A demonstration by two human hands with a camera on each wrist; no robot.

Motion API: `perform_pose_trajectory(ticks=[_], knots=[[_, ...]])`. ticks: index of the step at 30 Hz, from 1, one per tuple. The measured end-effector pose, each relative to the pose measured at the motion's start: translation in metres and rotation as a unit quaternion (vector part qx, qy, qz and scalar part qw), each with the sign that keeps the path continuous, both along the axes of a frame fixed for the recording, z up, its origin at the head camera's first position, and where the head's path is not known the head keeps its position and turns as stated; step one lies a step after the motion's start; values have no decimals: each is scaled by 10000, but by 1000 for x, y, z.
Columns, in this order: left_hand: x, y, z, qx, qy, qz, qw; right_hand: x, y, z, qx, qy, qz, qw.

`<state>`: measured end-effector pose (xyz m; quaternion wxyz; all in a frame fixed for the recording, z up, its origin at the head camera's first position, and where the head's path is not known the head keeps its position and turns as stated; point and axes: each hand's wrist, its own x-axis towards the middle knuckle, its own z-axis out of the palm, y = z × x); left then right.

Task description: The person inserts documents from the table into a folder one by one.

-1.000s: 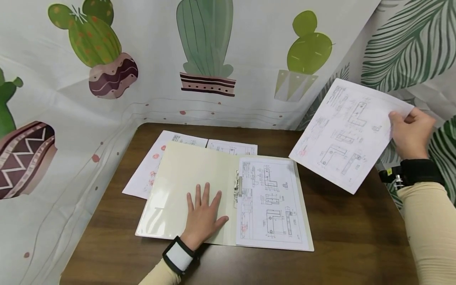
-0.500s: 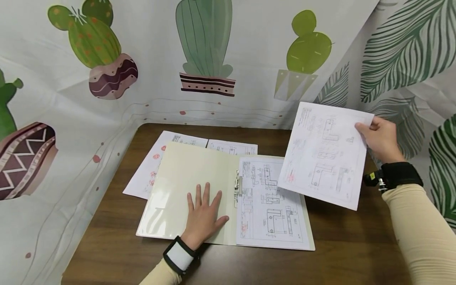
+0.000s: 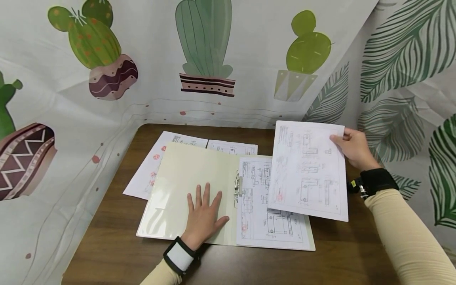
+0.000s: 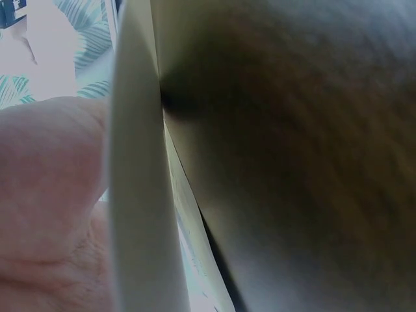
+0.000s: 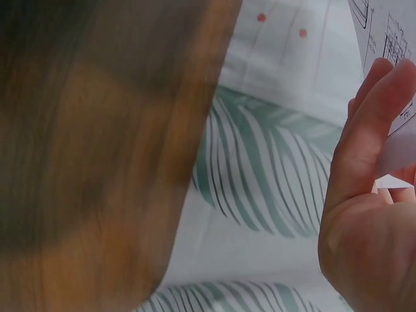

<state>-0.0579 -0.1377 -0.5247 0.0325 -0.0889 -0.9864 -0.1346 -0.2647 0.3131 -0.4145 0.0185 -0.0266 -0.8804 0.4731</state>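
Note:
My right hand pinches the upper right edge of a sheet of paper printed with technical drawings and a small red stamp. The sheet is raised and tilted, overlapping the right side of an open cream folder. Spread flat, my left hand rests on the folder's inner left cover. A metal clip runs along the spine. Another drawing sheet lies on the folder's right side, partly hidden by the raised one. In the right wrist view, fingers hold the paper's edge.
Behind the folder lie a stamped sheet and another drawing sheet, both partly covered by it. All rest on a brown wooden table. A white curtain with cactus prints hangs along the back.
My right hand has carried the raised sheet leftward and down, from beside the folder to over its right half. My left hand has stayed in place on the cover.

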Motion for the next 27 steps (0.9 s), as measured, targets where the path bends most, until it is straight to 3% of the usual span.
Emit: perform_pose_trajectory(ticks=[12, 27], knots=[[0, 1, 2, 15, -45, 6, 10000, 10, -31, -35, -272, -381, 731, 9962], [1, 2, 3, 16, -53, 8, 10000, 19, -66, -74, -594, -772, 1101, 9891]])
